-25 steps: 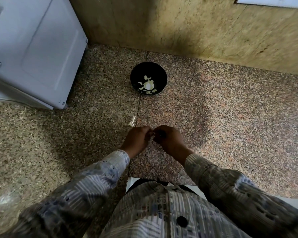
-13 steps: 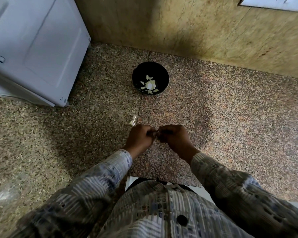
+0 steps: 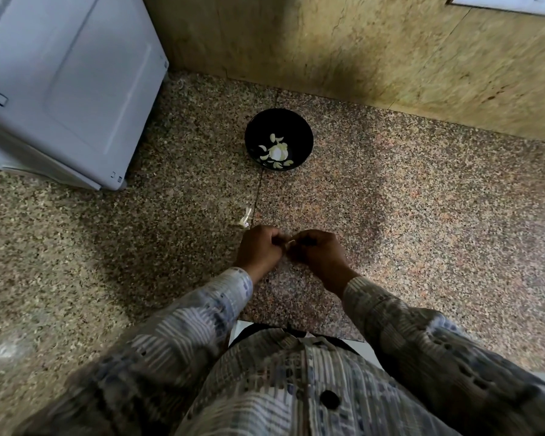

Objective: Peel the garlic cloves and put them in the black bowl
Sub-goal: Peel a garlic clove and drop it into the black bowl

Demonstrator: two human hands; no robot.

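The black bowl [image 3: 279,121] stands on the speckled granite counter near the back wall, with several pale garlic cloves [image 3: 277,150] lying inside it. Closer to me, my left hand [image 3: 258,248] and my right hand [image 3: 320,254] meet fingertip to fingertip above the counter. Both pinch a small garlic clove [image 3: 289,242], of which only a pale sliver shows between the fingers. A scrap of garlic skin [image 3: 245,219] lies on the counter just beyond my left hand.
A large white appliance [image 3: 63,86] fills the back left corner. A tan stone wall [image 3: 375,51] runs along the back behind the bowl. The counter's front edge [image 3: 296,327] lies just below my wrists.
My hands stay pressed together on the clove, with only small finger shifts. The view has tilted slightly, so the bowl sits a little lower in the picture.
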